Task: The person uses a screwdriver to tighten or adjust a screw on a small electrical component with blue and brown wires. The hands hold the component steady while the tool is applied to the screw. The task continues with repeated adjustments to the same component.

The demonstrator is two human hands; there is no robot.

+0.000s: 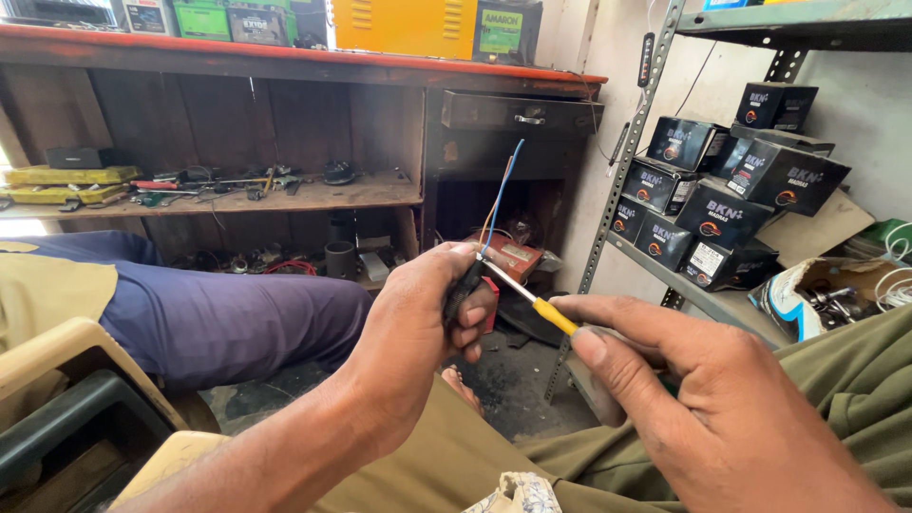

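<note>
My left hand (413, 328) is closed around a small black part (465, 285) from which thin blue and orange wires (501, 195) rise. My right hand (708, 413) grips a yellow-handled screwdriver (554, 316). Its metal shaft (506, 281) points up and left, with the tip touching the black part at my left fingertips. Most of the black part is hidden inside my fingers. Both hands are held above my lap in olive trousers.
Another person's leg in purple trousers (228, 318) rests at left beside a chair arm (71, 375). A wooden bench (285, 195) with tools and a drawer (518, 114) stands behind. A metal rack (665, 266) at right holds several black boxes (731, 214).
</note>
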